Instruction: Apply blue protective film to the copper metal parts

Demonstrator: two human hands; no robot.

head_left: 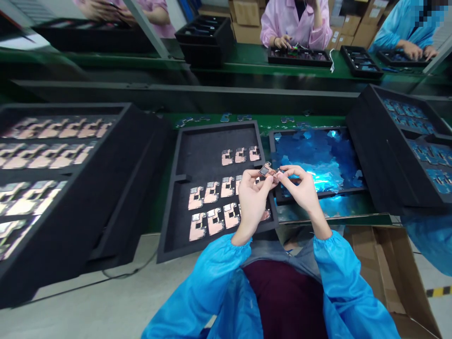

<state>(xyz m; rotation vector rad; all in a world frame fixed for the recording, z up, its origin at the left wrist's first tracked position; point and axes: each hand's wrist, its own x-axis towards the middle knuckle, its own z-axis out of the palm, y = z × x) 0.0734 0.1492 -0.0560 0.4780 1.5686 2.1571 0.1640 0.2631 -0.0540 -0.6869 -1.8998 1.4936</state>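
Note:
A small copper-coloured circuit board [266, 169] is held up between my two hands, above the right edge of a black foam tray [212, 136]. My left hand [252, 195] is closed on its left and lower side, thumb on top. At the board's right end, the fingertips of my right hand [300, 186] pinch together; whether they also hold a bit of film is too small to tell. Below lie rows of similar boards [212, 192] in the tray, some hidden by my left hand. To the right, shiny blue film pieces [307, 155] fill a second black tray.
Stacked black trays with copper-coloured boards [60, 155] stand at left. Another stack at right holds blue-covered boards [438, 155]. Several loose boards [226, 117] lie along the green bench's back. A cardboard box [391, 268] sits below right. Co-workers [296, 23] work across the bench.

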